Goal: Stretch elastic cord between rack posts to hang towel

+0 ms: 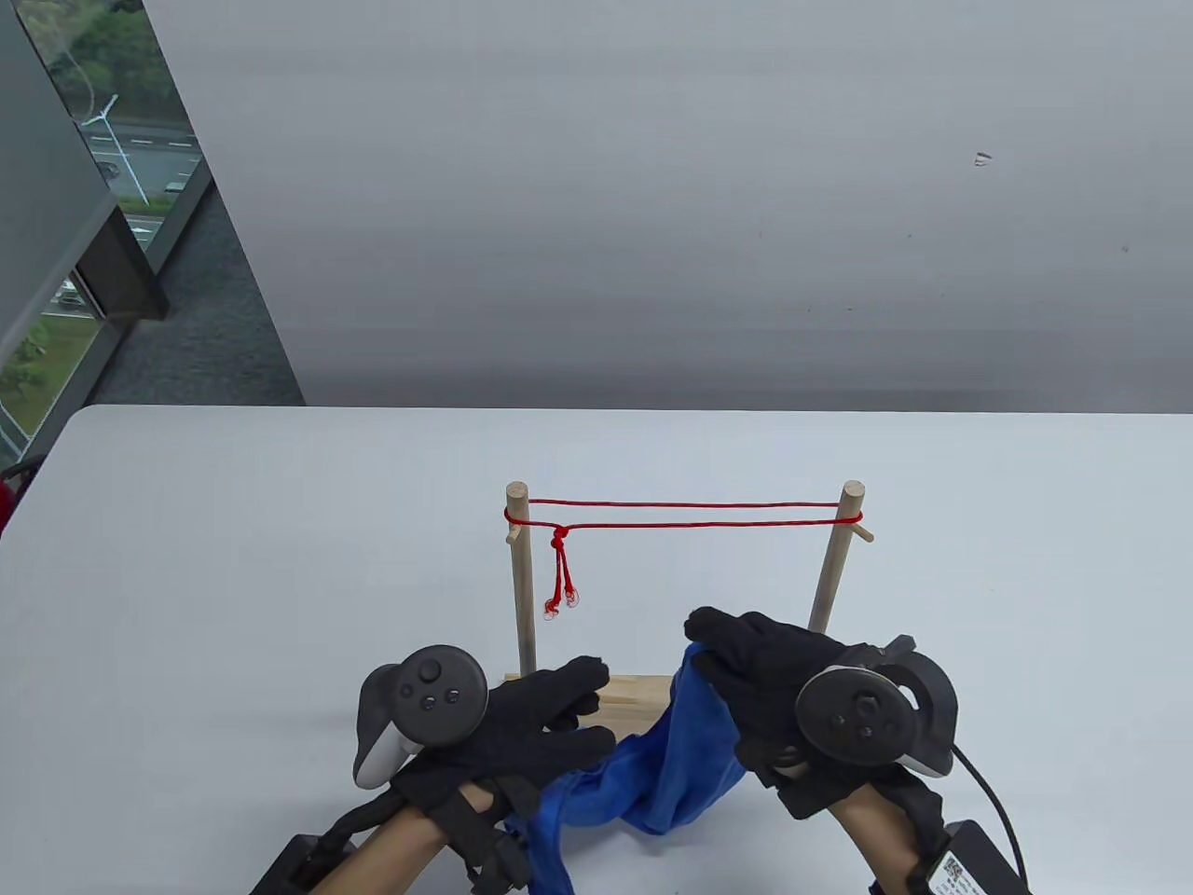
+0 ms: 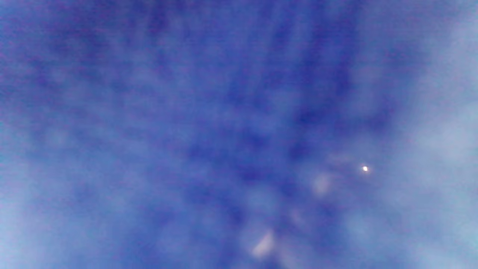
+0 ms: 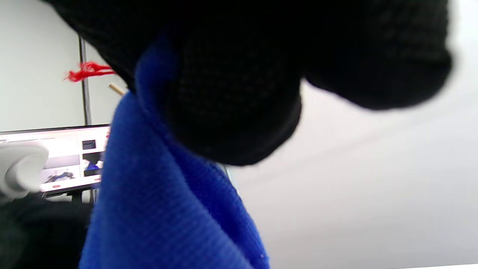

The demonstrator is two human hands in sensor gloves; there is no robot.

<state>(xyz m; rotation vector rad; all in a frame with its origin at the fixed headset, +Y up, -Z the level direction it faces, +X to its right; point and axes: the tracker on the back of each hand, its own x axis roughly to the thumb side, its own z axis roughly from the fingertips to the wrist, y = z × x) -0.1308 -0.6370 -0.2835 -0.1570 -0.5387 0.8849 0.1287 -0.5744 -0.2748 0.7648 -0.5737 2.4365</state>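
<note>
Towel (image 1: 671, 746) between right fingers (image 1: 722, 643)

The towel (image 1: 676, 755) was a soft blue cloth with a fine ribbed weave, matt throughout. Both rack posts (image 1: 519, 578) were bare, pale wood, smooth and unvarnished. The cord (image 1: 690, 515) looked like red braided fibre, frayed at its ends. Each hand (image 1: 755, 676) wore a black knitted glove, dull and coarse-textured. The worktop (image 1: 233, 559) was smooth, matt white.
</note>
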